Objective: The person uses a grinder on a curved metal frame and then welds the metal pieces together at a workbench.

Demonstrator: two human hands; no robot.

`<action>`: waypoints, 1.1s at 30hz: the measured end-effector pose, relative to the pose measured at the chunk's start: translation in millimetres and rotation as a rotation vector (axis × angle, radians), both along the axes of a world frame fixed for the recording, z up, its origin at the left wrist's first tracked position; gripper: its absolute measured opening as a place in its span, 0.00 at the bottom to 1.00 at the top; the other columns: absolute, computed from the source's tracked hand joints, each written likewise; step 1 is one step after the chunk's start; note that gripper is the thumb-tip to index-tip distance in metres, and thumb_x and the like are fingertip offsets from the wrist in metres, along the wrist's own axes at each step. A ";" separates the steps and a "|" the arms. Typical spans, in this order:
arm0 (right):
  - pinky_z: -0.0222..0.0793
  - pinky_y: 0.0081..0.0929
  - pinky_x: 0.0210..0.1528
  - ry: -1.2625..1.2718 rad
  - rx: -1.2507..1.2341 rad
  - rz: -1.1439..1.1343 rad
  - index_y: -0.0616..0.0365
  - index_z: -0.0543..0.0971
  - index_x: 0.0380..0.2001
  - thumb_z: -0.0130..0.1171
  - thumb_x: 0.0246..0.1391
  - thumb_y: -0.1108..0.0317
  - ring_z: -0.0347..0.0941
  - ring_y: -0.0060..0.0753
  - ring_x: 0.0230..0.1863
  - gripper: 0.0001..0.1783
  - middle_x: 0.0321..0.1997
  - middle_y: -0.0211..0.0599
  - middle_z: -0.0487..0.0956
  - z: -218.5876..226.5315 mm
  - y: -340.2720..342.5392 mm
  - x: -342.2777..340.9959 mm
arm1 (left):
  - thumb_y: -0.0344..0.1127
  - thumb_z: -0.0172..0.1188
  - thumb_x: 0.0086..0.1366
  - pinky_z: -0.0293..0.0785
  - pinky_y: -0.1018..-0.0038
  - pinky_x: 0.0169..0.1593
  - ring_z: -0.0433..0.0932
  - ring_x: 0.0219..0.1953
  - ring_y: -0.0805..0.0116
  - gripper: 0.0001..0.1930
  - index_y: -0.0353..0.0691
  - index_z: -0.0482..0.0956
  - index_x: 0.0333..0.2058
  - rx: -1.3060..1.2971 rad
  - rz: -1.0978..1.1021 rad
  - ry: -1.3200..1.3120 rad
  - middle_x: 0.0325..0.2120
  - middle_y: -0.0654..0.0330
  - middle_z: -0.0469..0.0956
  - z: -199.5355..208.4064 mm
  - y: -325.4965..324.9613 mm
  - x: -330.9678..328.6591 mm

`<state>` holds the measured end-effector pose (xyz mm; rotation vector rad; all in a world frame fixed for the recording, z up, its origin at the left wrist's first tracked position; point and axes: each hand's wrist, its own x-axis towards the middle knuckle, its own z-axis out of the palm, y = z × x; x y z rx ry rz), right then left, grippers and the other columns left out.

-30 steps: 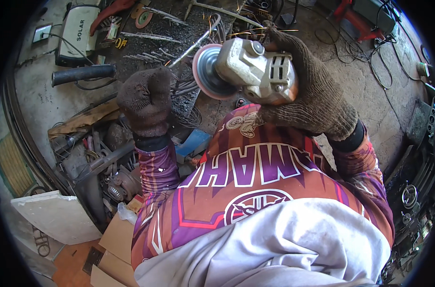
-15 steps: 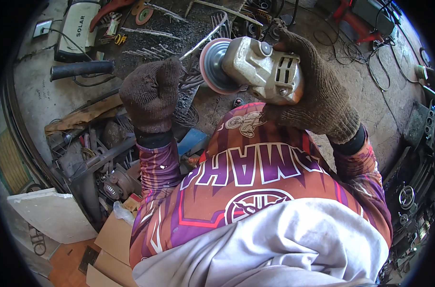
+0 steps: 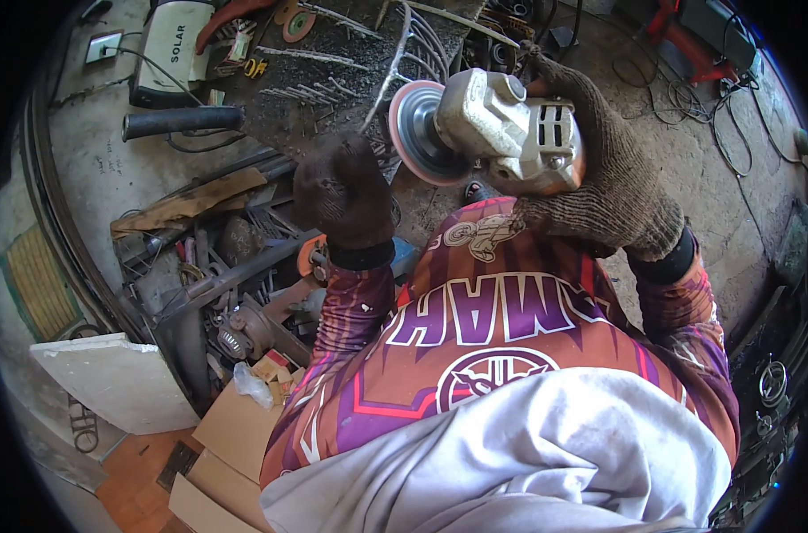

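My right hand [image 3: 619,178], in a brown knit glove, is wrapped around the body of a worn, light-metal angle grinder [image 3: 519,133]. A disc [image 3: 426,133] with a pinkish rim is mounted on the grinder and faces left. My left hand [image 3: 343,191], gloved the same way, is closed just left of and below the disc, apart from it. Its fingers are curled and dark, so what they hold, if anything, is hidden. Just above that hand, a bent metal rod [image 3: 388,84] with curved prongs reaches up across the dark worktop.
Several twisted metal rods [image 3: 310,91] lie on the gritty worktop [image 3: 279,35]. A black cylindrical handle [image 3: 182,123] and a white box-shaped machine [image 3: 175,53] are at left. Scrap metal fills a frame [image 3: 217,289] below. Cables [image 3: 732,142] trail over the right floor.
The whole view has shifted, with the surroundings sliding right. My left hand has moved right, closer to the disc. The right hand keeps its grip on the angle grinder.
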<state>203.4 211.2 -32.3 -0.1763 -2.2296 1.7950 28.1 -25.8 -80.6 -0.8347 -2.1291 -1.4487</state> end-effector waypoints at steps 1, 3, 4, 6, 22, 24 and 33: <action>0.69 0.41 0.63 -0.004 0.038 -0.008 0.57 0.62 0.68 0.85 0.29 0.55 0.74 0.47 0.60 0.62 0.59 0.46 0.76 0.6 -0.9 0.0 | 0.36 0.62 0.68 0.75 0.65 0.36 0.80 0.29 0.58 0.09 0.37 0.82 0.32 0.059 -0.026 -0.089 0.27 0.56 0.81 -1.9 -1.0 2.7; 0.72 0.42 0.61 0.002 0.095 -0.024 0.55 0.63 0.68 0.86 0.28 0.51 0.77 0.50 0.57 0.62 0.56 0.46 0.78 1.8 -2.4 1.1 | 0.37 0.61 0.68 0.74 0.63 0.36 0.80 0.30 0.57 0.10 0.37 0.82 0.32 -0.016 -0.057 -0.107 0.28 0.55 0.81 -1.3 -3.5 6.6; 0.72 0.42 0.61 0.012 0.114 -0.031 0.56 0.63 0.68 0.86 0.28 0.52 0.77 0.50 0.58 0.63 0.57 0.47 0.78 2.5 -2.9 2.1 | 0.38 0.61 0.69 0.74 0.63 0.36 0.80 0.29 0.56 0.10 0.38 0.82 0.32 -0.150 -0.061 -0.035 0.28 0.56 0.81 2.5 -3.8 7.7; 0.72 0.41 0.61 0.024 0.142 -0.033 0.56 0.63 0.68 0.86 0.28 0.52 0.77 0.50 0.58 0.63 0.57 0.47 0.78 5.4 -2.5 4.8 | 0.39 0.60 0.69 0.74 0.61 0.36 0.79 0.29 0.54 0.11 0.39 0.83 0.32 -0.232 -0.079 0.042 0.28 0.56 0.81 9.3 -0.5 11.7; 0.70 0.43 0.62 -0.033 0.181 0.025 0.53 0.64 0.67 0.84 0.31 0.49 0.75 0.53 0.60 0.59 0.58 0.48 0.77 9.8 12.7 17.2 | 0.37 0.61 0.68 0.71 0.60 0.34 0.77 0.26 0.50 0.11 0.38 0.81 0.28 -0.367 -0.014 0.252 0.22 0.55 0.77 12.7 3.4 22.4; 0.69 0.40 0.63 -0.049 0.160 0.017 0.54 0.65 0.67 0.84 0.30 0.54 0.74 0.47 0.60 0.59 0.58 0.46 0.77 11.8 12.9 16.5 | 0.37 0.62 0.68 0.71 0.60 0.33 0.77 0.26 0.50 0.11 0.38 0.80 0.26 -0.309 -0.046 0.184 0.22 0.56 0.76 13.7 4.8 23.8; 0.67 0.36 0.65 -0.122 0.126 0.033 0.57 0.63 0.69 0.84 0.28 0.66 0.71 0.37 0.63 0.60 0.62 0.41 0.74 14.0 16.0 18.5 | 0.36 0.61 0.68 0.70 0.62 0.31 0.77 0.25 0.53 0.11 0.39 0.81 0.27 -0.341 -0.049 0.210 0.23 0.56 0.78 21.9 10.2 28.6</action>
